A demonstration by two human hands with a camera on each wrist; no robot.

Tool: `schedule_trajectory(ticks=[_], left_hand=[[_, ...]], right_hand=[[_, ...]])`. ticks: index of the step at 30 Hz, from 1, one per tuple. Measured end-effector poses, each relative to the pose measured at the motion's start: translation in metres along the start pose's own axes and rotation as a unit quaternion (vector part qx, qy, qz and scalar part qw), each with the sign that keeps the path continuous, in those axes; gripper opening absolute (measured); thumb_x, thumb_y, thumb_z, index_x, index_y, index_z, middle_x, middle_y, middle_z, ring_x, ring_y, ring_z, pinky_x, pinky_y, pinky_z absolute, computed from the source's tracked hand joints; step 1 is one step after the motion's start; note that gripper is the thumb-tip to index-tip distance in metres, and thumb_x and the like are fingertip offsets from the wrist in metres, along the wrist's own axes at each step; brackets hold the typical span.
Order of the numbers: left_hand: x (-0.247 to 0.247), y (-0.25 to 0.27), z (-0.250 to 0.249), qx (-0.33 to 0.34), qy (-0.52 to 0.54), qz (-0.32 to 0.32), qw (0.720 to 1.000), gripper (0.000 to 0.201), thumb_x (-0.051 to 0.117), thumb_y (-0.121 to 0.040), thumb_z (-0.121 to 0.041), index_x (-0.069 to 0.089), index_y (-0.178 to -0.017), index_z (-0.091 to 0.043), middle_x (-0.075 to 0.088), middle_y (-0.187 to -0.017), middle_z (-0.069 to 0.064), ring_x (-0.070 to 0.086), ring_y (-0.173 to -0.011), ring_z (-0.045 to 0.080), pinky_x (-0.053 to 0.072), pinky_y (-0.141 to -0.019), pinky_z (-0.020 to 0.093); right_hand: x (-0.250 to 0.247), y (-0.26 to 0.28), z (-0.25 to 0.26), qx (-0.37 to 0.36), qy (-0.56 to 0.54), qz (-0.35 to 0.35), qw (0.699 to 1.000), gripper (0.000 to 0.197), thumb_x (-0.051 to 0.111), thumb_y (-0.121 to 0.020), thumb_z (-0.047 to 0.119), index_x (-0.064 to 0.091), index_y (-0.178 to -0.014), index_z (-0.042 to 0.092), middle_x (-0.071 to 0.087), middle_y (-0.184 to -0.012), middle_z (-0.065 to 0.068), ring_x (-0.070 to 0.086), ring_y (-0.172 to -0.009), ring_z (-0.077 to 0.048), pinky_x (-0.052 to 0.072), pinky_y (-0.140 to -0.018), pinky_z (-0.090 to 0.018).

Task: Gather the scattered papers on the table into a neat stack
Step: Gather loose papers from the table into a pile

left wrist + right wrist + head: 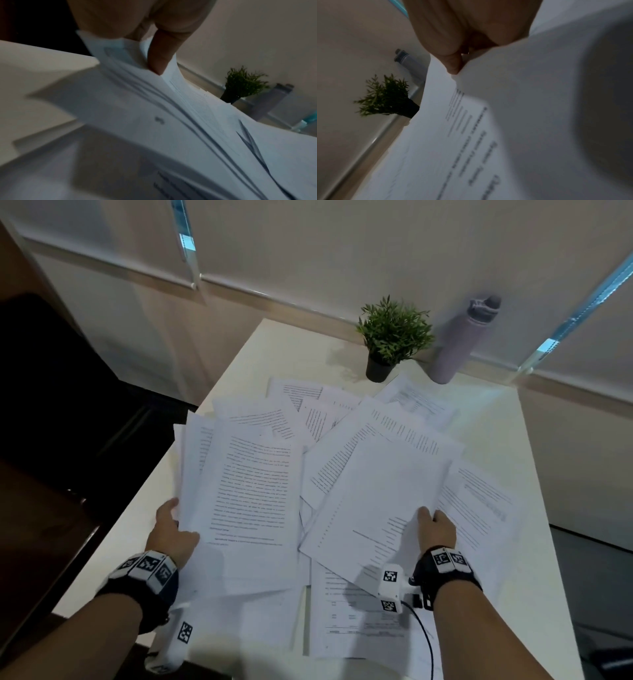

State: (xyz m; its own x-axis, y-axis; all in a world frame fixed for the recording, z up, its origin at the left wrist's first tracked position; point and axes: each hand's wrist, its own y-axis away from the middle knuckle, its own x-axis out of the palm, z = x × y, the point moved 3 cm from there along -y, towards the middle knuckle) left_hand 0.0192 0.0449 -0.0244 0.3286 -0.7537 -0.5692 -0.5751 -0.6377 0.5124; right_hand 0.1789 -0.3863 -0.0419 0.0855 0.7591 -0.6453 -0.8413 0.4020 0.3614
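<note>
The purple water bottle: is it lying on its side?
No, the purple water bottle stands upright beside the potted plant.

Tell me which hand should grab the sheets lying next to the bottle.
Right. The right hand is on the bottle side; those sheets lie across the table from the left hand.

Papers (342, 474) on table (534, 460), plant (390, 337) behind.
</note>
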Motion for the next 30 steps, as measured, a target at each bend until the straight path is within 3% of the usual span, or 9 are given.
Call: schedule_trajectory(ticks=[2,5,7,9,14,19,23,27,30], left_hand=[[-0.001,-0.003,0.010,-0.004,-0.030,0.058,0.998,0.057,0.056,-0.083,0.000,0.039,-0.137,-0.009,0.056,-0.128,0.021,0.056,-0.109,0.038,0.045,-0.097,0.045],[-0.001,0.002,0.019,-0.014,-0.052,0.108,0.993,0.045,0.057,-0.087,-0.008,0.045,-0.130,-0.005,0.058,-0.125,0.020,0.058,-0.106,0.037,0.047,-0.097,0.050],[0.000,0.009,0.019,0.010,-0.091,0.083,0.992,0.043,0.057,-0.087,-0.008,0.044,-0.128,-0.004,0.058,-0.124,0.020,0.057,-0.107,0.036,0.046,-0.095,0.041],[0.002,0.016,0.015,0.041,-0.128,0.054,0.989,0.044,0.052,-0.088,-0.006,0.042,-0.130,-0.004,0.055,-0.126,0.020,0.055,-0.111,0.037,0.042,-0.093,0.038],[0.004,0.029,0.000,0.078,-0.118,0.025,0.990,0.043,0.047,-0.089,-0.001,0.042,-0.131,-0.006,0.056,-0.126,0.020,0.054,-0.113,0.036,0.041,-0.097,0.039],[-0.004,0.035,0.001,0.088,-0.117,0.030,0.989,0.039,0.049,-0.087,0.001,0.049,-0.126,-0.004,0.059,-0.123,0.019,0.056,-0.107,0.033,0.041,-0.090,0.032],[-0.015,0.035,0.014,0.056,-0.103,0.031,0.993,0.039,0.049,-0.085,0.002,0.051,-0.124,-0.004,0.061,-0.116,0.019,0.053,-0.093,0.028,0.039,-0.082,0.030],[-0.011,0.035,0.030,0.024,-0.073,0.098,0.992,0.042,0.049,-0.084,0.001,0.048,-0.125,-0.007,0.059,-0.111,0.013,0.055,-0.093,0.027,0.045,-0.082,0.031],[-0.004,0.042,0.036,-0.009,-0.006,0.105,0.994,0.045,0.058,-0.088,-0.020,0.044,-0.130,-0.010,0.058,-0.125,0.015,0.058,-0.101,0.030,0.048,-0.084,0.036]], right_hand=[[-0.013,0.004,-0.011,-0.005,0.036,-0.032,0.999,0.034,0.044,-0.095,0.027,0.050,-0.080,-0.002,0.053,-0.081,-0.022,0.050,-0.074,-0.032,0.038,-0.069,-0.035],[-0.039,0.010,-0.027,-0.005,0.077,-0.066,0.995,0.035,0.045,-0.095,0.024,0.052,-0.075,-0.004,0.055,-0.079,-0.024,0.049,-0.064,-0.030,0.037,-0.062,-0.031],[-0.048,0.015,-0.034,-0.016,0.073,-0.073,0.995,0.034,0.045,-0.096,0.023,0.052,-0.075,-0.003,0.056,-0.083,-0.022,0.049,-0.066,-0.027,0.040,-0.065,-0.031],[-0.045,0.025,-0.034,-0.038,0.052,-0.066,0.996,0.030,0.044,-0.097,0.023,0.048,-0.077,0.001,0.051,-0.088,-0.014,0.047,-0.078,-0.024,0.040,-0.073,-0.032],[-0.013,0.056,-0.008,-0.076,-0.040,0.000,0.996,0.034,0.043,-0.097,0.022,0.033,-0.065,0.015,0.042,-0.067,-0.006,0.041,-0.064,-0.020,0.030,-0.055,-0.027],[-0.002,0.067,0.010,-0.103,-0.043,-0.005,0.994,0.031,0.044,-0.095,0.020,0.037,-0.066,0.016,0.045,-0.068,-0.005,0.045,-0.072,-0.024,0.034,-0.064,-0.029],[-0.006,0.075,0.033,-0.141,-0.062,0.029,0.988,0.032,0.047,-0.094,0.019,0.039,-0.063,0.018,0.044,-0.065,-0.003,0.043,-0.069,-0.023,0.033,-0.061,-0.030],[0.023,0.095,0.053,-0.133,-0.074,0.102,0.983,0.018,0.047,-0.094,0.016,0.057,-0.086,0.003,0.057,-0.084,-0.012,0.052,-0.079,-0.024,0.040,-0.072,-0.029],[0.062,0.119,0.054,-0.129,-0.048,0.156,0.978,0.019,0.043,-0.095,0.011,0.058,-0.098,-0.001,0.058,-0.091,-0.013,0.053,-0.086,-0.024,0.041,-0.076,-0.029]])
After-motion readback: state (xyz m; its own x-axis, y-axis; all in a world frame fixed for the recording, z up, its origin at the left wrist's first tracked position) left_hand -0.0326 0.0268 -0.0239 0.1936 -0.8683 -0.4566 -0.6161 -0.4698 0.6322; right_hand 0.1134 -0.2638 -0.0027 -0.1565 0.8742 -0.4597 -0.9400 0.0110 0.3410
